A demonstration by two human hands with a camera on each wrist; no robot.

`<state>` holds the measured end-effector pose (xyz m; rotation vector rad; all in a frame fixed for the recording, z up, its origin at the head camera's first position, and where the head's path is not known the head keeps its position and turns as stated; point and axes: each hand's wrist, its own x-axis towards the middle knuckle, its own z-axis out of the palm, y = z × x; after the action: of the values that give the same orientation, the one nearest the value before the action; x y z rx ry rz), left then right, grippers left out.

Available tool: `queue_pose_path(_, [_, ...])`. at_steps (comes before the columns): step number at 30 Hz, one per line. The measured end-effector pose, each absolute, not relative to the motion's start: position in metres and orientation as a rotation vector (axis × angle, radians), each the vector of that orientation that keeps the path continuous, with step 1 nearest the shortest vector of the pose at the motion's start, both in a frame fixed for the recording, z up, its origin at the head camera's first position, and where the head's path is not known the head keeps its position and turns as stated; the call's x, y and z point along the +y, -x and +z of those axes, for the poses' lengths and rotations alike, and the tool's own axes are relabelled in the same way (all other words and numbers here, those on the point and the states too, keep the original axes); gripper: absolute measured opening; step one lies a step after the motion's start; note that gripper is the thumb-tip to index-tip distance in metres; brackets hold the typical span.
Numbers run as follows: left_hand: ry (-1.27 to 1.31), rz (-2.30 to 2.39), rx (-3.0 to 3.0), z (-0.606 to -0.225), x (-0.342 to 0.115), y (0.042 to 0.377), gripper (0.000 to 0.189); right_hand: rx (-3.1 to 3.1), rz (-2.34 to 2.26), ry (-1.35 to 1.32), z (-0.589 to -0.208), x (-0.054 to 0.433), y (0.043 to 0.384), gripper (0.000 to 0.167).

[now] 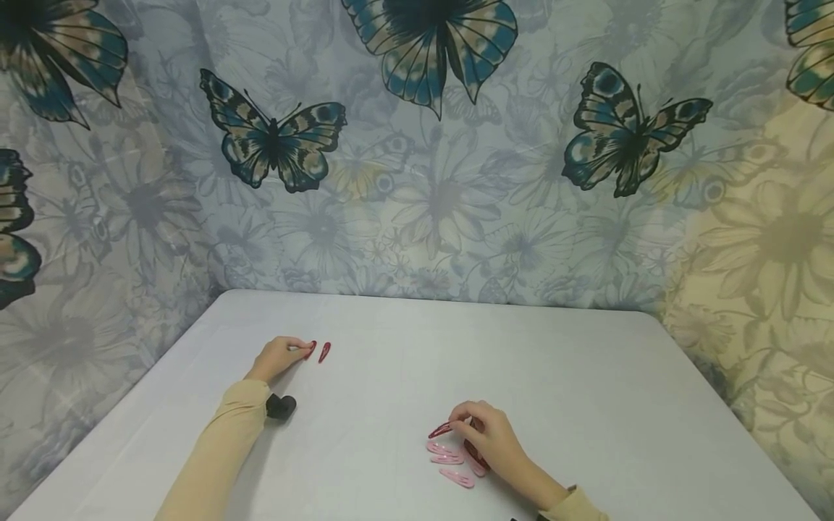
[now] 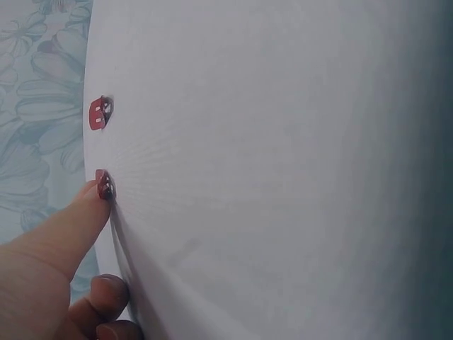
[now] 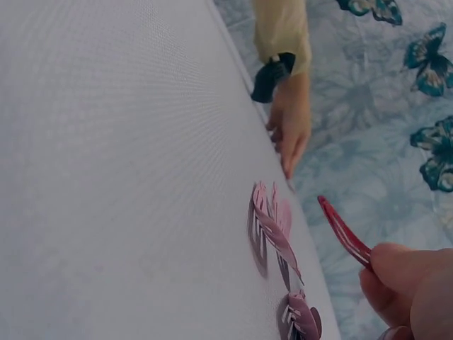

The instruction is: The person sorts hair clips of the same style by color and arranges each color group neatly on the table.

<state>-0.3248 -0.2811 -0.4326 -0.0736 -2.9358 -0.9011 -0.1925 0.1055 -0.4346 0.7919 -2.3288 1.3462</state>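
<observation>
My left hand (image 1: 280, 356) is at the far left part of the table, its fingertips pinching a red snap hair clip (image 2: 104, 185) at the tabletop. Just right of it lies a second red hair clip (image 1: 324, 352). Nearer the front, my right hand (image 1: 491, 440) holds another red hair clip (image 3: 345, 234) between thumb and finger, tip pointing away from the hand. Several pink hair clips (image 1: 457, 478) lie below and beside that hand. Further dark red clips (image 1: 476, 456) show partly hidden under its palm.
The white-covered table (image 1: 554, 362) reaches back to a cloth wall (image 1: 443, 217) printed with butterflies and flowers. A black wrist camera (image 1: 281, 407) sits on the left sleeve.
</observation>
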Motion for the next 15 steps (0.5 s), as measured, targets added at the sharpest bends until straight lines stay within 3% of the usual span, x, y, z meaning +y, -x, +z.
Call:
queue_pose_path(9, [0.143,-0.938,-2.909,-0.449,-0.294,0.339,0.035,-2.364,1.446,-0.769,-0.449,0.111,0.201,0.009])
queue_pose_path(15, [0.098,-0.942,-2.93,-0.433,-0.282,0.326,0.029,-2.379,1.483,-0.842,-0.448,0.112,0.201,0.004])
